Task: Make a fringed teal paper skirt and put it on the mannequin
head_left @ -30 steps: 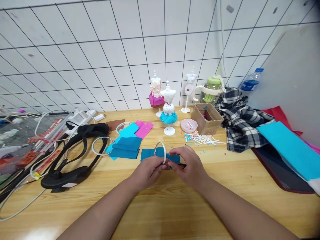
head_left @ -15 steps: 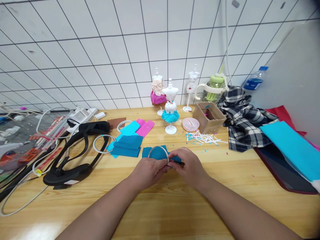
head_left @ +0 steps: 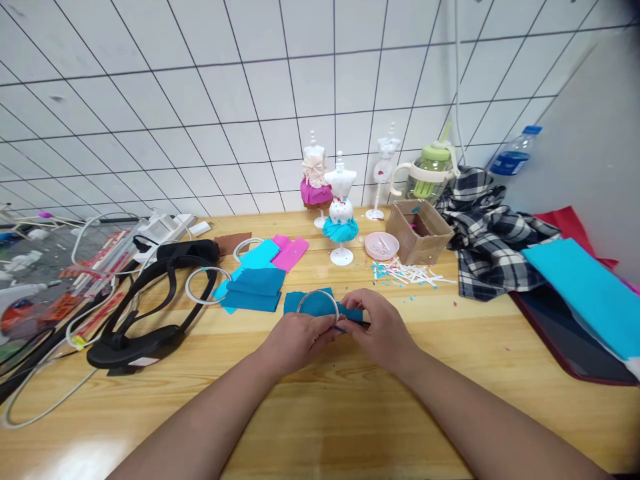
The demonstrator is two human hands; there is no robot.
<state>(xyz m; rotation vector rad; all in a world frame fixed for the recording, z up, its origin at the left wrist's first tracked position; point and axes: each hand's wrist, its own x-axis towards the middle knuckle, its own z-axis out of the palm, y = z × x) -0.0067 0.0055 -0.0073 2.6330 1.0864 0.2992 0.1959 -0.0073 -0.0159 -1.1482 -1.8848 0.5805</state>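
Note:
My left hand [head_left: 299, 338] is closed on a thin pale ring [head_left: 319, 292], which stands up above a dark teal paper piece [head_left: 309, 304] on the table. Close beside it on the right, my right hand [head_left: 383, 328] is pinched at the ring's right side, by a thin dark object [head_left: 361, 323] that is mostly hidden under its fingers. The fingertips of both hands nearly meet. Behind them stands a small white mannequin [head_left: 341, 205] with a bright blue skirt. More folded teal paper [head_left: 254, 290] and a second ring [head_left: 189, 287] are to the left.
Two more mannequins [head_left: 315, 175] [head_left: 385, 167] stand by the wall. A pink dish [head_left: 381, 245], cardboard box [head_left: 435, 241], white paper strips [head_left: 407, 273] and checked cloth [head_left: 487, 267] are at the right. At left are a black headset [head_left: 135, 347] and cables.
The view has shifted slightly. My right hand's fingers have risen a little, while my left hand keeps hold of the ring in nearly the same place.

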